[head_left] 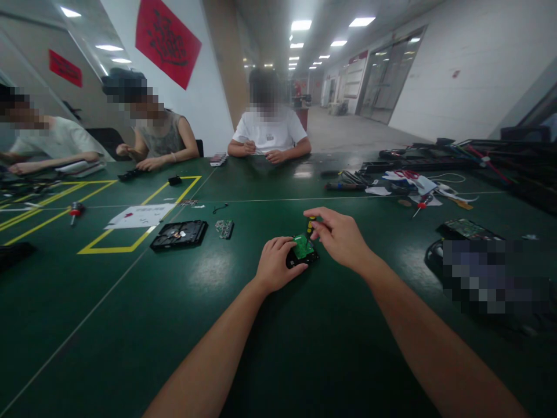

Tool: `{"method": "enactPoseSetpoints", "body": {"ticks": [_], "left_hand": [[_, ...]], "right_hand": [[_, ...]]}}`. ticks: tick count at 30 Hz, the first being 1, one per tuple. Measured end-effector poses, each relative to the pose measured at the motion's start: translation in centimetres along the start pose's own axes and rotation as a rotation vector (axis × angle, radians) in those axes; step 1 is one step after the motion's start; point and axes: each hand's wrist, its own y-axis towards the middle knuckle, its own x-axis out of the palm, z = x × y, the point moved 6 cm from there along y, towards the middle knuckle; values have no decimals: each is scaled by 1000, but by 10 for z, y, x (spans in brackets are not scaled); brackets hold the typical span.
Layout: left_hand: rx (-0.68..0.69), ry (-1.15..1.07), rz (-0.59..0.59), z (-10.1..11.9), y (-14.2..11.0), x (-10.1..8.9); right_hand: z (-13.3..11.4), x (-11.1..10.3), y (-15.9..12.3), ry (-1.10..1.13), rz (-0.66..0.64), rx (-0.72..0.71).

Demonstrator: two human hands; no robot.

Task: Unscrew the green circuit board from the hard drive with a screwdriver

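Observation:
A black hard drive [297,263] with a green circuit board [303,248] on its upper face lies on the green table. My left hand [277,262] grips it from the left, fingers over the far edge and thumb along the near edge. In my right hand [337,235] is a yellow and black screwdriver [310,225], pinched by the handle. It stands nearly upright, its shaft pointing down at the circuit board. Whether the tip sits in a screw is too small to tell.
Left of my hands lie a loose circuit board [224,229] and a black casing [179,234]. A red-handled screwdriver [75,211] lies farther left. Cables and tools [348,180] crowd the right, near another circuit board [472,229]. A person [270,133] sits opposite; two others sit leftward.

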Motion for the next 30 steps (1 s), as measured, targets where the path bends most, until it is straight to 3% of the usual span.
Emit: {"method": "enactPoseSetpoints", "body": {"ticks": [15,22,30], "left_hand": [[3,-1,-3,2,0,-2],[3,1,8,2,0,-2],[-2,4,1,2,0,-2]], "right_hand": [[2,-4,2,-176,88,18],[10,-10,0,-223,189,88],[0,-5,1,-176,73,-73]]}}
